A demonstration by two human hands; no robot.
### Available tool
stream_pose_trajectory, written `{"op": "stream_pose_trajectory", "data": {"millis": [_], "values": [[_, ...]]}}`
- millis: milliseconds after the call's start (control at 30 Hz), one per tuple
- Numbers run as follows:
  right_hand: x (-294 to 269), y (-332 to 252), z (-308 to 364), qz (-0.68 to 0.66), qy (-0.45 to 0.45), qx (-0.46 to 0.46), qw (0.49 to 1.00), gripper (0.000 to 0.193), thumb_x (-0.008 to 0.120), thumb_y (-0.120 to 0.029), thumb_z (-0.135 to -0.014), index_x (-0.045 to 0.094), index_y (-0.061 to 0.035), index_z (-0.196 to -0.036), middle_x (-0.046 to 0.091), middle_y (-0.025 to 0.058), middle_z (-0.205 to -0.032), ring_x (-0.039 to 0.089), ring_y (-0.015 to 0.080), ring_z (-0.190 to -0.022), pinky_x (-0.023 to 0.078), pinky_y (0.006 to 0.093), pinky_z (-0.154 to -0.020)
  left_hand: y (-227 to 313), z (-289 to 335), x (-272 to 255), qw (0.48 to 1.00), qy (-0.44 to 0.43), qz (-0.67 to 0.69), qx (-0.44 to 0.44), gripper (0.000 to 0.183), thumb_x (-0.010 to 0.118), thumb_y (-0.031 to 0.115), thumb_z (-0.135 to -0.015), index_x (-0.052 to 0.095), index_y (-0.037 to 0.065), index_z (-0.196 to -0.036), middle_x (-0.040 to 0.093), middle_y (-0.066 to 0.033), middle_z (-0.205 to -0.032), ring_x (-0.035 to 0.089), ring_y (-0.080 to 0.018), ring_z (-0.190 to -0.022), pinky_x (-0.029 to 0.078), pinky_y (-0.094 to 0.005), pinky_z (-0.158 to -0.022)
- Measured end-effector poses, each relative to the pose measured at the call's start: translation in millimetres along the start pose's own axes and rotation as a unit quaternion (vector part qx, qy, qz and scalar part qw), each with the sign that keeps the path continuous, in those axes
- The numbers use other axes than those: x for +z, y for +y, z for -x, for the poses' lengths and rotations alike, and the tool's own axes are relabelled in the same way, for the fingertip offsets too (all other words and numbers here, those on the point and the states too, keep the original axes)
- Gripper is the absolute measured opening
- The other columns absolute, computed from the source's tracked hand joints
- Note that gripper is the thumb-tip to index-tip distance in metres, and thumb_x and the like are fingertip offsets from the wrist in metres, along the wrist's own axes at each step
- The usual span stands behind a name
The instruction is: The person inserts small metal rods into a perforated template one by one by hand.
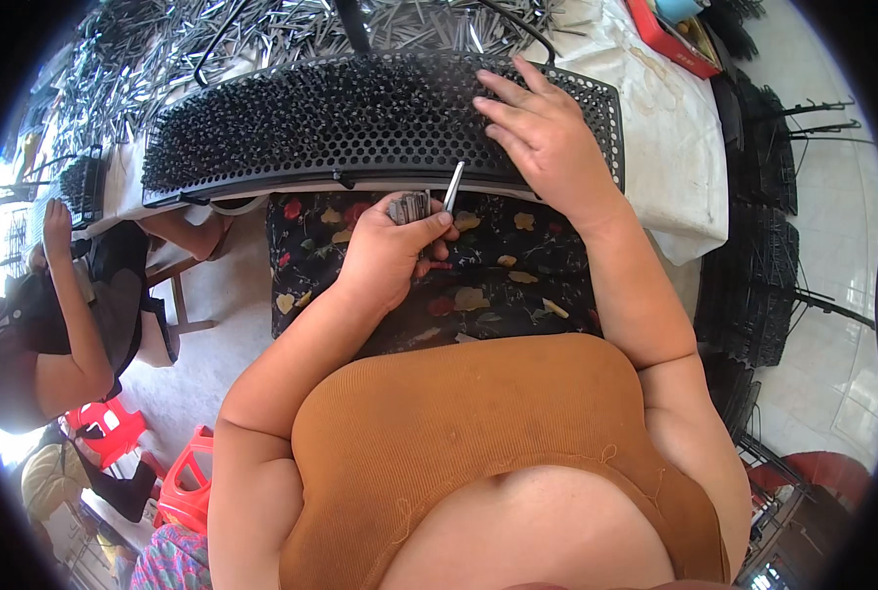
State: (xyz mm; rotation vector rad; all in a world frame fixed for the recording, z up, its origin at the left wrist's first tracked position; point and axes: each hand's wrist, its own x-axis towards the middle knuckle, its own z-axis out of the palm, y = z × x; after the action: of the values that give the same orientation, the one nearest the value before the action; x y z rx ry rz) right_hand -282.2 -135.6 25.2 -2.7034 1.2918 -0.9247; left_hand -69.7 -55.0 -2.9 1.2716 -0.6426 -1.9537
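Though half-hidden, apparently tweezers (454,186) — long axis forward — in left fingers (432,229), right fingers (510,90) spread

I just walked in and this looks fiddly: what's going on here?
A person's left hand grips a bundle of thin grey strips and a slim, tapered silver tool. Their open right hand is spread over the right part of a curved black perforated panel; whether it touches is hard to tell. Thin dark pieces bristle from much of the panel, with bare holes at its front middle and right end. Loose shiny strips lie heaped behind it.
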Motion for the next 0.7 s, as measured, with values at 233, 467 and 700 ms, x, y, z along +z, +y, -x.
{"op": "stream_pose_trajectory", "data": {"millis": [233, 467, 700], "values": [[-9.3, -39.5, 6.5, -0.290, 0.030, 0.242, 0.925, 0.020, 0.067, -0.002, -0.089, 0.067, -0.0006, -0.108, 0.071, 0.0079, -0.099, 0.067, 0.0103, -0.084, 0.053, 0.0206, -0.069, 1.5, 5.8, 2.3, 0.998, 0.010, -0.016, 0.059, 0.013, 0.068, 0.007, -0.089, 0.060, 0.002, -0.097, 0.067, -0.0064, -0.080, 0.059, -0.0084, -0.059, 0.042, -0.0199, -0.044], [-9.6, -47.3, 20.5, -0.585, -0.065, 0.385, 0.711, 0.014, 0.068, -0.006, -0.089, 0.066, -0.0013, -0.101, 0.071, 0.0067, -0.091, 0.067, 0.0098, -0.079, 0.052, 0.0215, -0.061, 1.8, 7.3, 6.4, 0.996, -0.017, -0.042, 0.071, 0.015, 0.069, 0.008, -0.089, 0.061, 0.002, -0.100, 0.068, -0.0061, -0.081, 0.060, -0.0083, -0.059, 0.041, -0.0199, -0.044], [-9.9, -10.1, 37.4, -0.364, 0.060, 0.303, 0.879, 0.021, 0.063, 0.001, -0.091, 0.062, 0.0030, -0.111, 0.072, 0.0118, -0.096, 0.068, 0.0141, -0.085, 0.053, 0.0225, -0.067, 1.8, 3.4, 3.8, 1.000, -0.006, 0.001, 0.021, 0.011, 0.067, 0.004, -0.089, 0.060, 0.003, -0.096, 0.065, -0.0062, -0.078, 0.060, -0.0106, -0.058, 0.040, -0.0211, -0.042]]}}
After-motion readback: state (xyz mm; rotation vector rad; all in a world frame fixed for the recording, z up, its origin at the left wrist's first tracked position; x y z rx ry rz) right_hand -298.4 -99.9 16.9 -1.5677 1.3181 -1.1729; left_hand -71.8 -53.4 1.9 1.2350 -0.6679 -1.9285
